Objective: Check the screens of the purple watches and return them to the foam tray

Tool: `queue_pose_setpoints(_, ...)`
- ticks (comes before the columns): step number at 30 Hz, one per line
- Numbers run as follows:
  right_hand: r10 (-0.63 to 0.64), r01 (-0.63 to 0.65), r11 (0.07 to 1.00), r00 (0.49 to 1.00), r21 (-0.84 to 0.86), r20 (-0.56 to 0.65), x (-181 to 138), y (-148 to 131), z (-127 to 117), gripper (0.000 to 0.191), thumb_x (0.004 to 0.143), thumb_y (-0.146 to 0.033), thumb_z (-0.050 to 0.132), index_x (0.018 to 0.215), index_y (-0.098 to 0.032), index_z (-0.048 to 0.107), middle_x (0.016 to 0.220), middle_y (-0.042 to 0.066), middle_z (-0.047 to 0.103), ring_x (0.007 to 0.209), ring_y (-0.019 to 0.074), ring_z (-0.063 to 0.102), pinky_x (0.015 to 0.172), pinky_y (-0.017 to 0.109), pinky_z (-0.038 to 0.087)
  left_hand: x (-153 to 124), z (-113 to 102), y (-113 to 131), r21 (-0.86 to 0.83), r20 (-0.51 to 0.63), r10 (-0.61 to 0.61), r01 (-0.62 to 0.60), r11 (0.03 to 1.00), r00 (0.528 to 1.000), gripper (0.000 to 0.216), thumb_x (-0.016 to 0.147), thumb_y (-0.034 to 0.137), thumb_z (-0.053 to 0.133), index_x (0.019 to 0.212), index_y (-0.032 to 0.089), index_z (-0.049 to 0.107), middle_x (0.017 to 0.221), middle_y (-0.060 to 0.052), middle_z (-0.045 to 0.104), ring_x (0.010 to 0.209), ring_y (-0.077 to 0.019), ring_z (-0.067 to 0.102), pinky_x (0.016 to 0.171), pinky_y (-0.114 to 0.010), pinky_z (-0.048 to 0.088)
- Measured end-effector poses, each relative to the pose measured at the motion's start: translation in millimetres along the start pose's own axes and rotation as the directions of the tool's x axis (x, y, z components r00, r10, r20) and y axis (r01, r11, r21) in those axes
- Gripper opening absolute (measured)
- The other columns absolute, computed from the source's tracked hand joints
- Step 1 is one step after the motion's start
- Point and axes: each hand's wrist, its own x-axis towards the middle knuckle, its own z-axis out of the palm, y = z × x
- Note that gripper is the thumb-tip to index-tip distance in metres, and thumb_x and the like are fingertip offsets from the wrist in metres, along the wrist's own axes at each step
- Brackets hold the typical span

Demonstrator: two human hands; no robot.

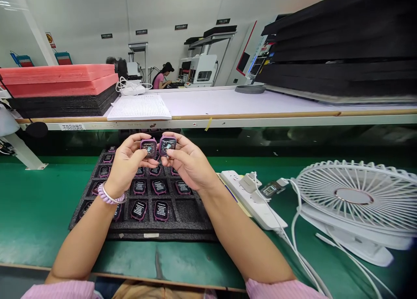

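Note:
My left hand (125, 164) pinches a square purple-framed smartwatch body (149, 148) between fingers and thumb. My right hand (189, 160) holds a matching watch body (168, 146) close beside it, and both dark screens face me. The two watches sit just apart, above a black foam tray (163, 234) divided into square pockets. Several more purple-framed watches (138, 210) lie face up in the pockets, with labelled black faces. One pocket at the front right (188, 210) shows no watch. A lilac band circles my left wrist.
A white power strip (252, 199) with plugged-in cables lies right of the tray, beside a white desk fan (353, 196) on the green bench. A raised shelf (228, 119) ahead carries foam stacks and a white pad. A co-worker (163, 75) sits far back.

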Motion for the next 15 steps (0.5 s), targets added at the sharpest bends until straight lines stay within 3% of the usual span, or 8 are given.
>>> queue_pose_setpoints(15,-0.016,0.016,1.000,1.000,-0.002,0.015,0.3,2.1,-0.3,0.048,0.072,-0.021,0.083,0.115,-0.021,0.062,0.089,-0.003,0.066,0.063,0.0102,0.063,0.061,0.023,0.054,-1.4,0.2,2.1,0.000,0.019,0.021,-0.021,1.000,1.000,0.039,0.074,0.020,0.069,0.112,0.017,0.061,0.099,0.001,0.068,0.060,-0.0124,0.075,0.059,-0.022,0.067)
